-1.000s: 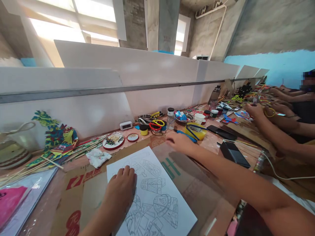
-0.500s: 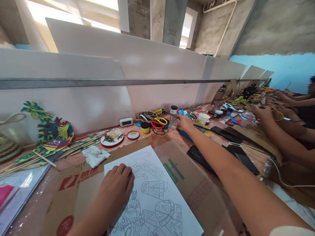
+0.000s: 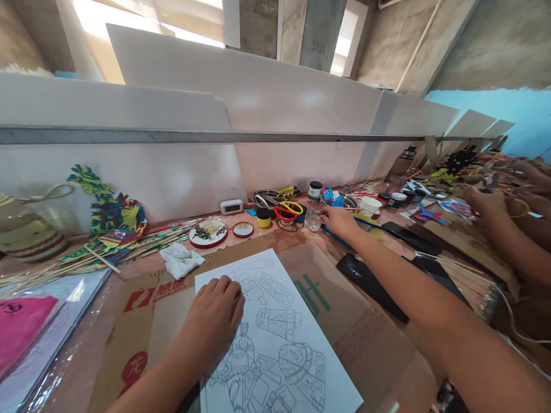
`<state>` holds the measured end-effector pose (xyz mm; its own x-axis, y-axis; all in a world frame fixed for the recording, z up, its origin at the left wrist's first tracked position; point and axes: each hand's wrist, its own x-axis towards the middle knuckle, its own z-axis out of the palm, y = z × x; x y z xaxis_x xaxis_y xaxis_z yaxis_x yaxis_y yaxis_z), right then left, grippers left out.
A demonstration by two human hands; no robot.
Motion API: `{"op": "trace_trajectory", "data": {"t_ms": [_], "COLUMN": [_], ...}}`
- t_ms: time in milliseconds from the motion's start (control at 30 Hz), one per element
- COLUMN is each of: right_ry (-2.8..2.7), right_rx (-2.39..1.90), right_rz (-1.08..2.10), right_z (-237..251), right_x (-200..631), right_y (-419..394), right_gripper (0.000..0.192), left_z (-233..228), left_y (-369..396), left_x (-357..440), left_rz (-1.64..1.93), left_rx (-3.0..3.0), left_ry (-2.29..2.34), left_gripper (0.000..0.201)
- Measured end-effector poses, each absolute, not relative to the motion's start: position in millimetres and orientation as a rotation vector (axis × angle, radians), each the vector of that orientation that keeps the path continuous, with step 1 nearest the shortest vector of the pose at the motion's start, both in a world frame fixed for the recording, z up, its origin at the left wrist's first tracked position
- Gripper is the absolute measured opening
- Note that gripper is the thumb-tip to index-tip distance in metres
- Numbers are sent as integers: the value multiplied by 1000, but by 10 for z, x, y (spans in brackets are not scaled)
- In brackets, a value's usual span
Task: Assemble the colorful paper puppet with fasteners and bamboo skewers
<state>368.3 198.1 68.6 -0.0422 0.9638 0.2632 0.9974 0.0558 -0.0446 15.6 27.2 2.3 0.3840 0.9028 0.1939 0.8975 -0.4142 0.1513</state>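
My left hand [image 3: 217,312] rests on the upper left of a white sheet of paper [image 3: 310,367] printed with line drawings. Its fingers are curled under, and whatever may be inside them is hidden; a dark patch shows beside the thumb. Stretched far forward, my right hand [image 3: 340,222] has its fingertips closed at the right side of a small clear jar [image 3: 312,219]. Just behind that stands a black-lidded jar [image 3: 315,191]. Left of the clear jar are red- and yellow-handled scissors [image 3: 289,212] and a yellow pot with a black lid [image 3: 264,218].
Cardboard [image 3: 163,321] lies under the paper. Two bead dishes [image 3: 209,232], a crumpled tissue [image 3: 181,261] and thin sticks [image 3: 146,246] lie to the left. A black phone [image 3: 370,287] sits beneath my right forearm. Other people's hands [image 3: 486,203] work at far right.
The view has turned slightly left. The clear jar sits a little nearer to me, apart from the black-lidded jar behind it, with my right hand at its side. My left hand stays on the paper.
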Motion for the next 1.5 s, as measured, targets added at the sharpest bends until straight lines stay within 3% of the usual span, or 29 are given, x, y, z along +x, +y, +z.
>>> {"op": "trace_trajectory", "data": {"t_ms": [167,333,500,667,1067,1500], "right_ry": [-2150,-2168,-2551,-2630,-2470,-2469], "right_rx": [-1935,-1811,-1362,-1101,-1188,-1172], "right_rz": [-182,-207,29,158,187,128], "right_z": [768,770,501,115,-201,-149], "right_x": [3649,3402,2763,2167,1881,1880], "right_y": [1802,1566,1525,1745,1782,1436], "right_gripper": [23,39,23,28,31,29], "left_z": [-5,-109,-137,-128,-84,81], "left_y": [284,345,372,382,171,-143], "left_x": [137,90,88,98,84,164], "left_rz": [447,664,739,714,612,402], "left_rx": [2600,2584,2597,2586,2496,2586], "left_ry": [1692,1682,1671,1704,1718,1756], "left_gripper": [23,22,19,20,27,23]}}
